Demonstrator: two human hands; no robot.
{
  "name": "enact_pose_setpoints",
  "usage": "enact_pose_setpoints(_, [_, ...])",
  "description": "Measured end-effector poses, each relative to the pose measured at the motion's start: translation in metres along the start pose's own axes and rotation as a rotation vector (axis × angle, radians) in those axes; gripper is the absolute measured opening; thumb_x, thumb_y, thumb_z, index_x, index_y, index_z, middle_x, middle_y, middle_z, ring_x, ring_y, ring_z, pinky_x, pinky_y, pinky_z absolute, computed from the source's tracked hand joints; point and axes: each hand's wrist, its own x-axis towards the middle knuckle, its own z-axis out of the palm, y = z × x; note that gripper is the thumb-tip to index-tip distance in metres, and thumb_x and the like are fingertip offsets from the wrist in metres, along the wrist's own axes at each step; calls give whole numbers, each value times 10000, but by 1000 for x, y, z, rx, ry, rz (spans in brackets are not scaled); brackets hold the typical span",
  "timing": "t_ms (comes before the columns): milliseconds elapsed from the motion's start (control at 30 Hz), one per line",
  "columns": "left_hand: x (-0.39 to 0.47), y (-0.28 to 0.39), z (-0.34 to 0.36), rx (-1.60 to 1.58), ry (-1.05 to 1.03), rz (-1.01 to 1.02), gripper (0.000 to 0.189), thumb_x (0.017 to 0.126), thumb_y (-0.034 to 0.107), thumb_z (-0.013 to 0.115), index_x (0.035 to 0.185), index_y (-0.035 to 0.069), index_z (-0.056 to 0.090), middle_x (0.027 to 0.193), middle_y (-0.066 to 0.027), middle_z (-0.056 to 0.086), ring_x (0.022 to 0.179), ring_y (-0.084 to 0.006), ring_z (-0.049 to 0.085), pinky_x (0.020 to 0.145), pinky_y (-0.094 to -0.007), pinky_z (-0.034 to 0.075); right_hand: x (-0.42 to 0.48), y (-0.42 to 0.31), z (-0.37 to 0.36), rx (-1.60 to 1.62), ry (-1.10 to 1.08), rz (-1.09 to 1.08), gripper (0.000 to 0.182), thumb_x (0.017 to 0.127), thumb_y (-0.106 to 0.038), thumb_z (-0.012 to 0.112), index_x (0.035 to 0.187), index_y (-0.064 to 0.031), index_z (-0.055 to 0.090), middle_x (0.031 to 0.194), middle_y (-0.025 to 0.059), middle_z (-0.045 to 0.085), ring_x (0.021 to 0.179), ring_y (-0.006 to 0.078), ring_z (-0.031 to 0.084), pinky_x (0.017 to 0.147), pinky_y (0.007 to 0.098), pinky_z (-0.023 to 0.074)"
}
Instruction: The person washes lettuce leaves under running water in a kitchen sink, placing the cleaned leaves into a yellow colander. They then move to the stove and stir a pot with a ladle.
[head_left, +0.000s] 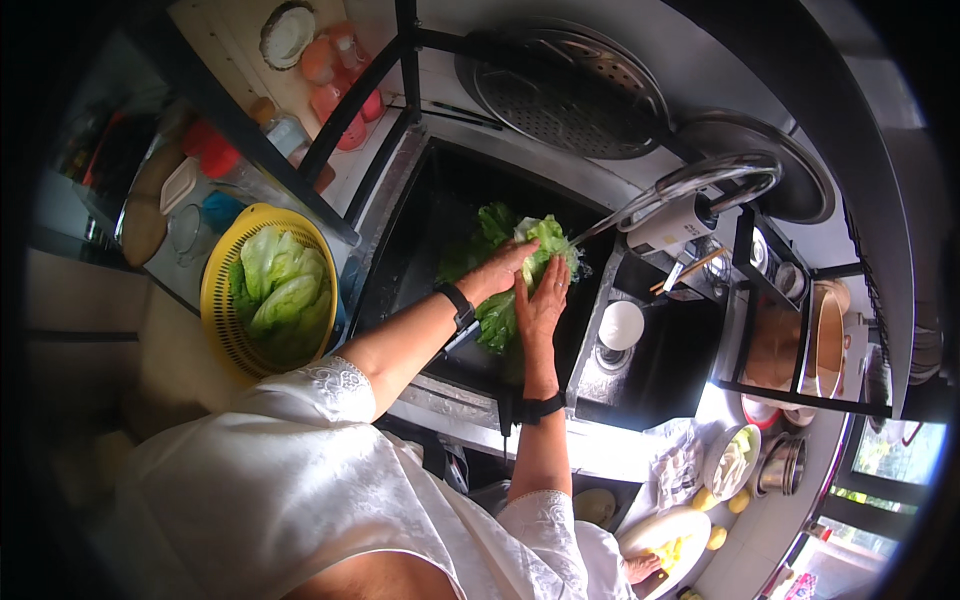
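Note:
A green lettuce leaf (550, 238) is under the running stream of a chrome faucet (645, 196), above a dark sink basin (405, 225). My left hand (501, 267) holds the leaf from the left, thumb and fingers stretched along it. From below, my right hand (541, 301) presses against the same leaf with its fingers extended. Other lettuce leaves (496, 324) lie in the basin beneath my hands, partly hidden by them. To the left, a yellow colander (214, 300) holds several lettuce leaves (281, 289).
Beside the basin on the right stands a white bowl (621, 325). A black rack bar (356, 97) rises at the back left. Steamer plates (562, 90) lean behind the sink. At lower right, another person's hand (641, 568) is at a white dish (694, 525) with yellow pieces.

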Motion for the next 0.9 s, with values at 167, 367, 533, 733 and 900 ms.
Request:
enact_pose_setpoints(167, [-2,3,17,-117,-57,-17,249,848,150,582,1084,73,555,1034,-47,585,958,-159,547,821,-298,447,-7,21,-1,81,53,-33,576,786,-171,598,1291,-21,366,1336,233,320,1239,400,284,1002,473,270])
enact_pose_setpoints(367, [3,20,7,-129,19,175,260,802,61,606,1058,60,564,1011,-52,595,926,-174,571,795,-303,463,-18,23,1,247,54,-2,546,703,-20,628,1223,-38,462,1210,261,465,1114,385,470,909,387,413])
enact_pose_setpoints(533, [-9,40,44,605,335,93,263,748,90,638,991,9,575,870,-106,625,819,-234,607,731,-344,481,-43,95,16,189,-170,237,334,689,-85,623,1019,-33,614,938,216,615,909,335,596,801,369,475])
enact_pose_setpoints(733, [-36,81,38,1321,296,485,253,718,103,632,932,-23,587,812,-244,599,809,-375,593,669,-428,464,-28,81,50,87,-435,121,213,691,-130,578,868,-27,638,808,214,620,805,376,600,710,414,490])
enact_pose_setpoints(900, [-137,155,103,1425,147,493,180,786,116,580,854,-50,573,631,-161,558,579,-230,554,531,-351,421,-6,137,140,348,-281,360,381,699,-255,647,1012,-45,592,929,190,619,788,359,612,708,407,490])
